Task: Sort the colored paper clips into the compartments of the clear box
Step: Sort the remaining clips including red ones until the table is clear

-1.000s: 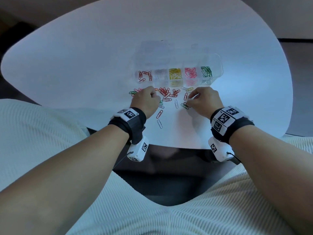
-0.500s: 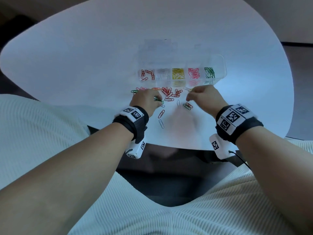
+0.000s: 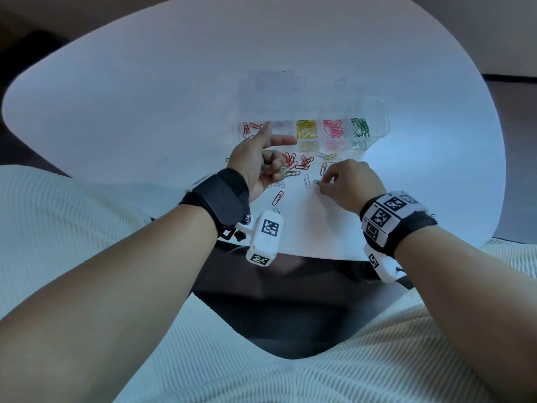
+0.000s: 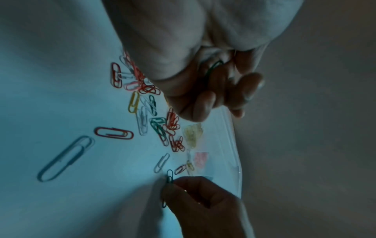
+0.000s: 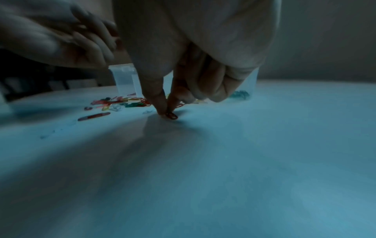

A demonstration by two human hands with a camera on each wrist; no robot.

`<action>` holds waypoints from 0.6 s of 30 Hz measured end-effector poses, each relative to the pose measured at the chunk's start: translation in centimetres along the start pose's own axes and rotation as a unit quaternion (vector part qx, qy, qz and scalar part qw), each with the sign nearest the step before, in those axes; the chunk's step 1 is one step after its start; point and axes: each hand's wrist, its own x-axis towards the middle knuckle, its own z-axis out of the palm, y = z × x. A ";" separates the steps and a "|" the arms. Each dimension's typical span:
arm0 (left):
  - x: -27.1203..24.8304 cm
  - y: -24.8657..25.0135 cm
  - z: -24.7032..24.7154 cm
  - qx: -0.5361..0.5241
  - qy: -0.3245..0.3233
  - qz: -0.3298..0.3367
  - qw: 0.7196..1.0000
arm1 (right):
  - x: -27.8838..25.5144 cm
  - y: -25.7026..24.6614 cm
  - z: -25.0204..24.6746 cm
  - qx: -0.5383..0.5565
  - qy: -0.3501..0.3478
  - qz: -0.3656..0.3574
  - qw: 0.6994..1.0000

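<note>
Right grip: thumb and index pinched tip to tip on a green clip [image 3: 317, 182] that lies flat on the tabletop [image 3: 145, 112], other fingers curled under. Right hand [image 3: 350, 183] is knuckles-up, wrist low, on the near side of the clear box [image 3: 374, 117]; in the right wrist view the pinched clip looks dark, colour unclear there.

Left grip: left hand [image 3: 258, 161] lifted off the tabletop, palm turned sideways, index and thumb extended toward the clear box's left end, remaining fingers curled around a green clip [image 4: 212, 68] held in the palm.

Tabletop is white, rounded edge, dark floor beyond it. Person in a pale ribbed garment, black wristbands with marker tags.

Clear box lies with its long axis left-right. Compartments left to right: red clips, a pale one whose contents I cannot make out, yellow, pink, green. Loose clip pile [image 3: 296, 162] sits just near side of the box, between the hands, clips pointing every which way. One red clip [image 3: 278, 198] lies apart, nearer the person, long axis diagonal.
</note>
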 end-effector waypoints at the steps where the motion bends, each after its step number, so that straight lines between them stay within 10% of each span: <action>1: -0.2 0.2 0.1 -0.015 -0.012 -0.011 1.000 | -0.1 -0.1 0.0 0.044 -0.006 0.004 0.999; 4: -0.3 0.6 0.1 -0.030 -0.026 -0.023 0.999 | -0.1 -0.4 -0.8 0.323 -0.063 0.065 0.942; 7: -0.2 0.3 -0.1 -0.014 -0.032 -0.012 0.999 | -0.2 -0.7 -2.3 0.596 -0.162 0.118 0.778; 10: -0.1 -0.2 -0.2 0.001 -0.061 -0.005 0.998 | -0.5 -1.0 -3.4 0.686 -0.236 0.092 0.682; 18: 0.5 -0.6 -0.4 0.010 -0.075 0.006 0.997 | -1.0 -2.2 -4.2 0.707 -0.247 0.053 0.661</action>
